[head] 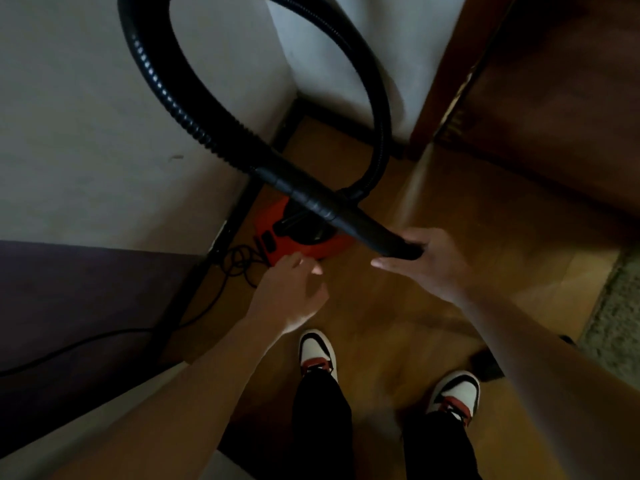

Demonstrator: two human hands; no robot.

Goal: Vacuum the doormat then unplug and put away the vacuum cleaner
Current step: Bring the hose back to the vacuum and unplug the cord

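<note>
Wall (104, 116) on the left, wood floor (381, 323) underfoot, brown door (554, 116) top right. The black hose (166, 88) loops high in front of the wall corner and comes back down. The red vacuum (311, 245) sits on the floor in that corner, close to the wall. The grey mat (620, 306) is at the right edge, well apart from the vacuum. The cord (104, 341) runs off left along the floor, with loose loops beside the vacuum; no plug in view.

The right hand (429, 265) grips the nozzle (374, 233) at the hose end, fingers curled round it, thumb out. The left hand (291, 292) reaches for the vacuum's near edge with fingers loosely bent and holding nothing. It is blurred, so I can't tell if it touches.

Step, as a guess: handling the vacuum body, either fetching it or parking it. The frame doesn't settle which. The cord isn't wound up, so put-away isn't finished.

Next the left hand needs a firm hold on the body's handle. The hose must be kept clear, and the cord loops by the feet are a snag risk.
</note>
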